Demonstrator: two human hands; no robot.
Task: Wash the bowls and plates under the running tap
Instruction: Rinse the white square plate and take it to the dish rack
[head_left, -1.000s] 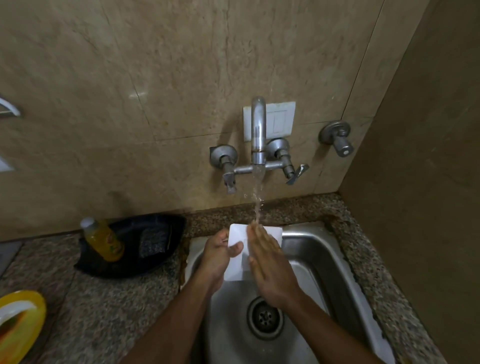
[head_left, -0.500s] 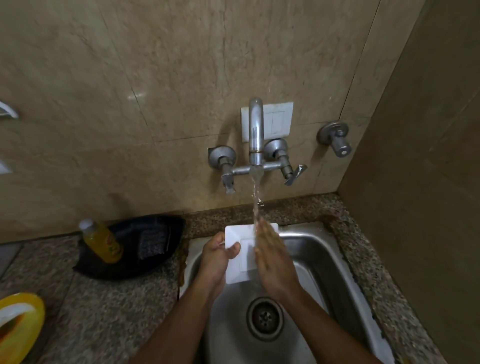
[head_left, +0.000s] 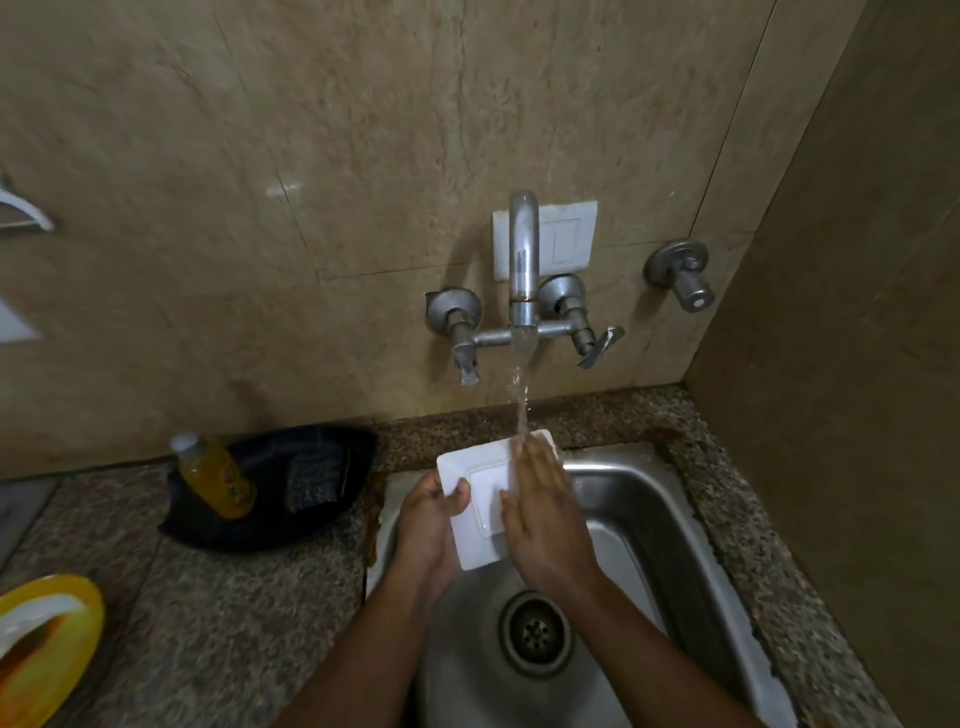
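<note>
A small white square plate is held over the steel sink, under the stream of water from the wall tap. My left hand grips the plate's left edge, thumb on top. My right hand lies flat on the plate's right half with straight fingers, fingertips in the water.
A black tray on the granite counter holds a yellow soap bottle and a dark scrub pad. A yellow bowl sits at the lower left. The drain lies below my hands. A side wall closes off the right.
The plate has turned so more of its face shows to the left. My right hand has slid over its right half; the left grip stays.
</note>
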